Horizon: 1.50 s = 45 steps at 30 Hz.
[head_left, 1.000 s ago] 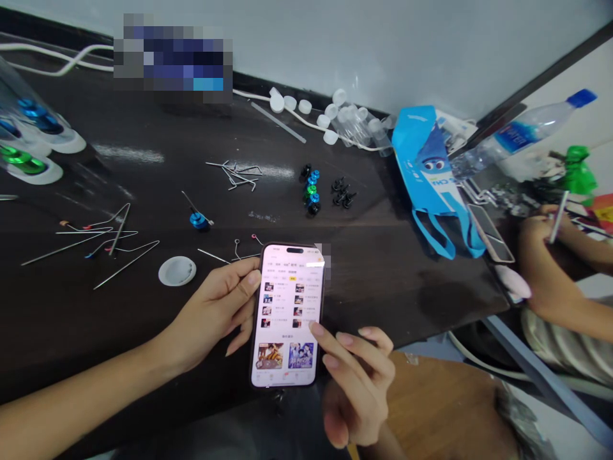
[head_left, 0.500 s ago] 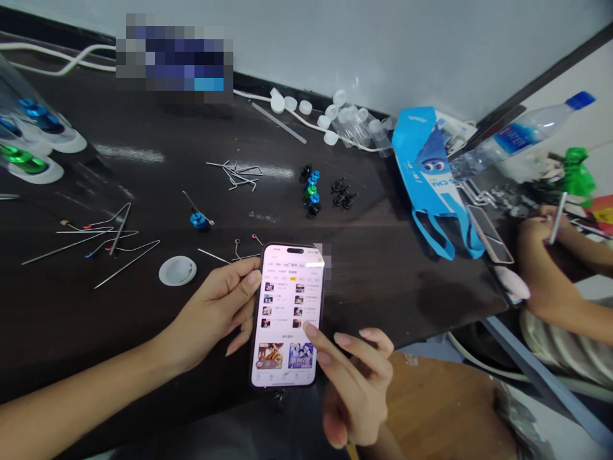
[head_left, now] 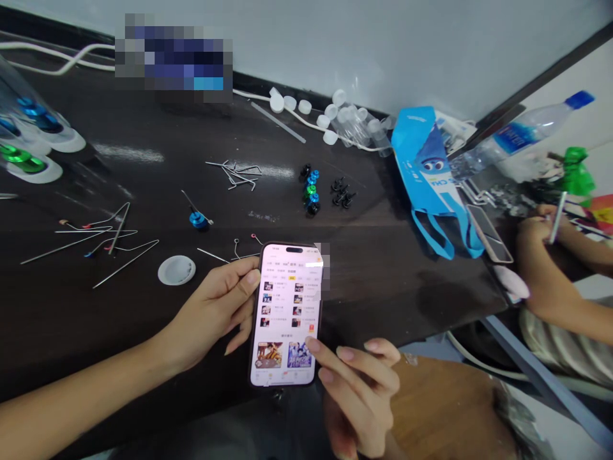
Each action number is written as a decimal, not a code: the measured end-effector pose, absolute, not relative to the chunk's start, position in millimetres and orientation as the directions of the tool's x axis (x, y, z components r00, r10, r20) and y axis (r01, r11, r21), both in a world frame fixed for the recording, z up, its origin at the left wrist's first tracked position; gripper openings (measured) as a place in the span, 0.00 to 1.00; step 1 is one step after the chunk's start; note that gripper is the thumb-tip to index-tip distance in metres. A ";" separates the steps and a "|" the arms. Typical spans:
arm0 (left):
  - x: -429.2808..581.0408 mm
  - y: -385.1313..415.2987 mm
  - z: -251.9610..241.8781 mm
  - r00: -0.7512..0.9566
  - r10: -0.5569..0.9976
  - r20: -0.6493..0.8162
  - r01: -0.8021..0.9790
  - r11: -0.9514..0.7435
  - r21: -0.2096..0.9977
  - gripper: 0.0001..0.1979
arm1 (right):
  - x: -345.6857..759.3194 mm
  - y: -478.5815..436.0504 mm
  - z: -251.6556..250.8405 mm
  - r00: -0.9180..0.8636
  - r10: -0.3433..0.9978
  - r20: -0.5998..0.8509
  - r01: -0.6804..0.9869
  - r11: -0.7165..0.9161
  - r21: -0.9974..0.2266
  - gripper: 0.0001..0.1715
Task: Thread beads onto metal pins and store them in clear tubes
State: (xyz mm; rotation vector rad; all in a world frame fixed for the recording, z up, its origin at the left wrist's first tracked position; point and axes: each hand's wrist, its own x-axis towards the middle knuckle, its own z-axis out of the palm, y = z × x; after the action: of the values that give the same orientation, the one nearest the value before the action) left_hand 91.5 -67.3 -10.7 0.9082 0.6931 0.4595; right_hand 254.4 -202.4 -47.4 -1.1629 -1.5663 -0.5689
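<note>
My left hand (head_left: 230, 297) grips a smartphone (head_left: 286, 319) by its left side, thumb along the edge. The phone is upright with its lit screen facing me, showing rows of small pictures and two larger ones. My right hand (head_left: 360, 390) is at the phone's lower right, fingers apart and holding nothing. Its index fingertip lies over the screen near the right edge; whether it touches the glass I cannot tell. Left of my left hand sits a small white dish (head_left: 177, 271) with tiny bits in it. Thin metal rods, partly hidden, lie behind the phone.
Bent wires (head_left: 111, 236), a blue metal piece (head_left: 197, 220), hex keys (head_left: 237, 174) and small coloured parts (head_left: 312, 190) lie on the dark table (head_left: 143, 345). A blue bag (head_left: 426, 172) and water bottle (head_left: 522, 135) are right, beside another person's arm (head_left: 550, 281).
My right hand has slid slightly down and right, its index fingertip now lower on the screen. A small red icon shows near the screen's right edge. My left hand keeps its hold.
</note>
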 end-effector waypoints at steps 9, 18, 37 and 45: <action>91.5 -67.2 -10.9 0.708 0.620 -0.338 -0.097 0.559 0.823 0.16 | 250.6 -197.0 -44.6 0.042 0.357 0.933 0.897 0.398 -0.193 0.32; 91.5 -66.9 -9.9 0.715 0.616 -0.330 -0.112 0.568 0.816 0.17 | 249.9 -199.7 -45.3 0.048 0.389 0.920 0.909 0.364 -0.202 0.32; 91.8 -67.3 -9.9 0.713 0.626 -0.316 -0.123 0.556 0.822 0.16 | 251.7 -202.2 -37.6 -0.081 0.499 0.863 0.910 0.390 -0.140 0.32; 92.2 -66.7 -9.5 0.716 0.625 -0.312 -0.130 0.557 0.820 0.14 | 251.1 -201.6 -33.2 -0.105 0.591 0.800 0.922 0.360 -0.145 0.32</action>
State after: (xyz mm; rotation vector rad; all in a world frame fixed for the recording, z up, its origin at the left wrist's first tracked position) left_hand 92.2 -66.7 -9.5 0.8737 0.6380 0.4825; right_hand 251.1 -201.6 -33.2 -1.3310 -1.8017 -0.5079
